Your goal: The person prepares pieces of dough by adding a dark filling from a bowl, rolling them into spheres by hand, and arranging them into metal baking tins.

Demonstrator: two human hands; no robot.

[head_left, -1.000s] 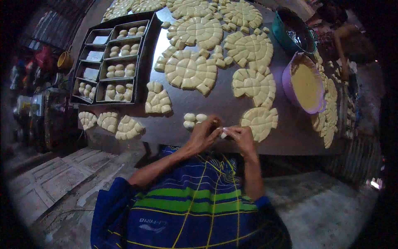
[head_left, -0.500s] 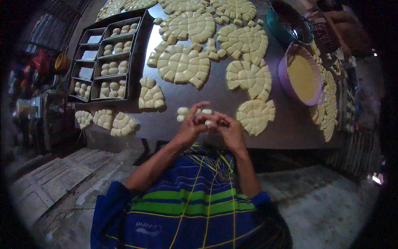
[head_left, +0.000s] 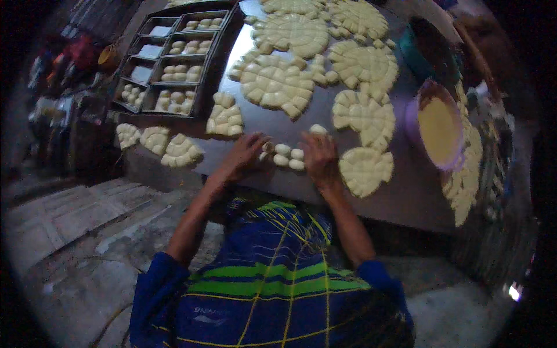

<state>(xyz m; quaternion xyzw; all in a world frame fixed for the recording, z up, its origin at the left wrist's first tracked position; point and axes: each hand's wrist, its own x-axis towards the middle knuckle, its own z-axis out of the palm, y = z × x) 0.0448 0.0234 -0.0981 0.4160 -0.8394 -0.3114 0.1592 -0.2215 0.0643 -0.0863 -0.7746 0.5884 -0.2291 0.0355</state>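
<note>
Several smooth pale dough balls (head_left: 288, 156) lie in a small cluster on the dark tabletop between my hands. To their left, my left hand (head_left: 248, 152) curls its fingers round a small dough piece (head_left: 267, 147); the image is blurred there. My right hand (head_left: 321, 158) is on the other side of the cluster, its fingers bent over another dough ball (head_left: 318, 129) that shows past the fingertips. Close to the right hand lies a flat, scored round of dough (head_left: 365, 171).
A dark divided tin (head_left: 200, 87) holding dough balls stands at the back left. Scored dough slabs (head_left: 277, 84) cover the far table. At right are a purple basin (head_left: 413, 119) of yellowish contents and a green tub (head_left: 413, 49). Dough wedges (head_left: 181, 151) lie near the front-left edge.
My hands were together over a dough ball; they have moved apart, left and right. The cluster between them now shows plainly. The whole view has shifted and tilted.
</note>
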